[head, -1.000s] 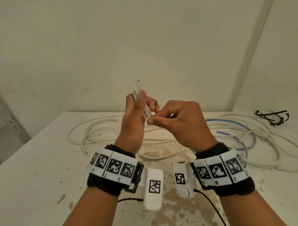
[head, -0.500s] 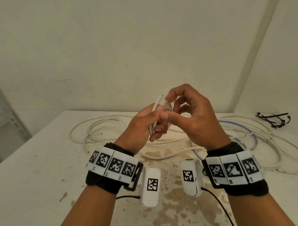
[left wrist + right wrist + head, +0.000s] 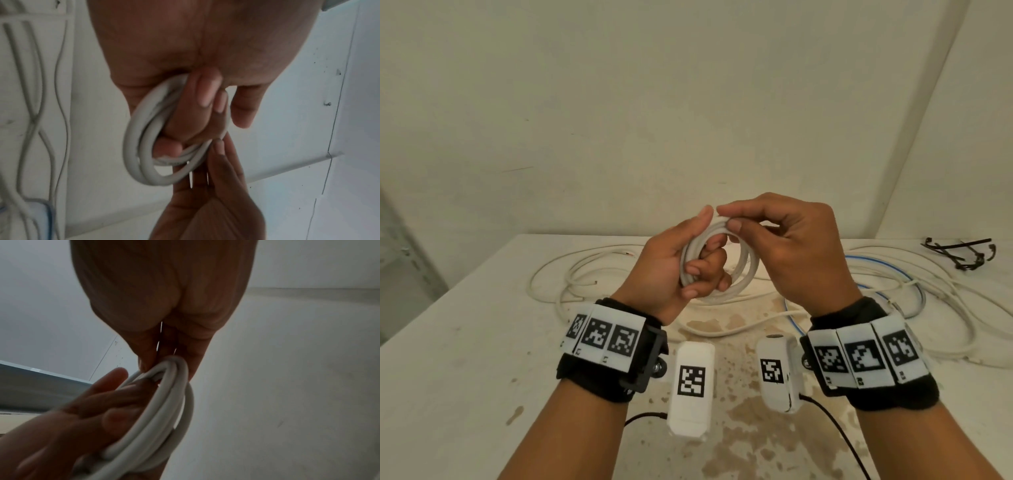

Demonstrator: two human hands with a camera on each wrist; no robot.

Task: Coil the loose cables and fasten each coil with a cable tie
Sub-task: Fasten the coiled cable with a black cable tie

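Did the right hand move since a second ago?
Yes. The right hand has gone up: against the table's back edge, its fingers now reach above that line and pinch the top of the white cable coil.

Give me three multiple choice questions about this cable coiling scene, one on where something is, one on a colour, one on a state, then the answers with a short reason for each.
1. Where do the black cable ties lie?
A. On the far right of the table
B. Inside the white coil
C. Under the left wrist

2. What colour is the cable lying among the loose white cables on the right?
A. Red
B. Blue
C. Green

3. What is the state of the white coil?
A. Lying flat on the table
B. Held up by both hands, no tie on it
C. Fastened with a black tie

Answers:
1 A, the ties sit near the table's right back corner.
2 B, a blue cable curves beside the right hand.
3 B, the left hand grips the loops while right fingertips pinch the top, and no tie shows.
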